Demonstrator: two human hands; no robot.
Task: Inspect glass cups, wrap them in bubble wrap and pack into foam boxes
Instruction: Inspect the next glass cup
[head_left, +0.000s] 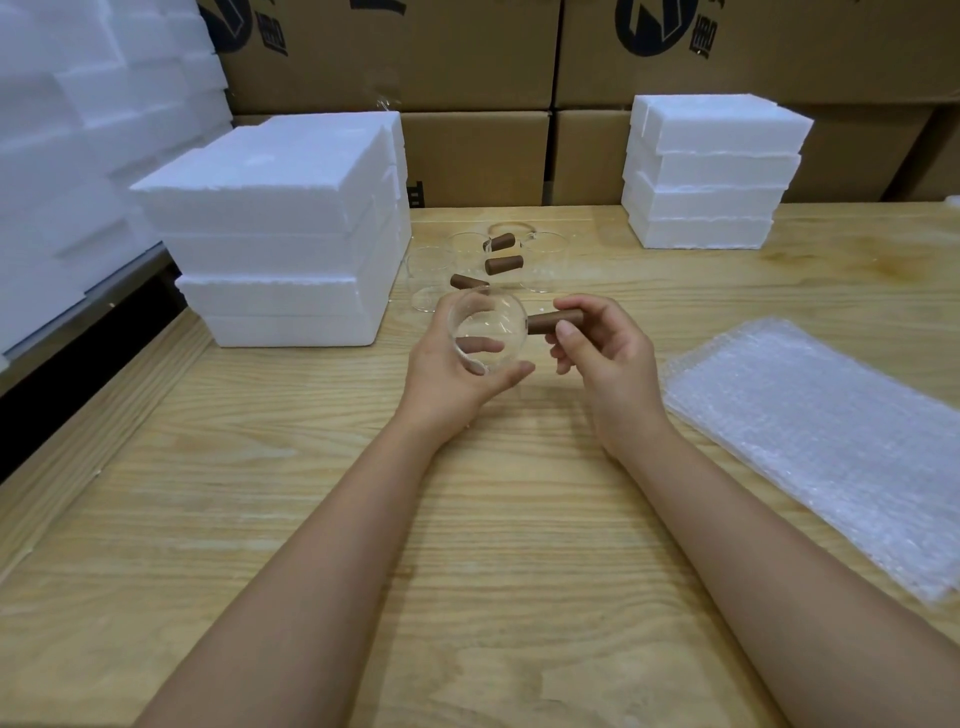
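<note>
Above the wooden table (311, 493), the left hand (457, 374) cups a glass cup (485, 335), fingers curled round it, while the right hand (608, 358) pinches its brown handle (550, 323).

Bright even light, soft shadows, wide-angle edge distortion

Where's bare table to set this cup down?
Biggest free patch: bare table nearer than the held cup, bordered by the left foam stack and the bubble wrap. A smaller one lies between the waiting cups and the right foam stack. Crowded: just behind the held cup, where those cups cluster beside the left stack.
</note>
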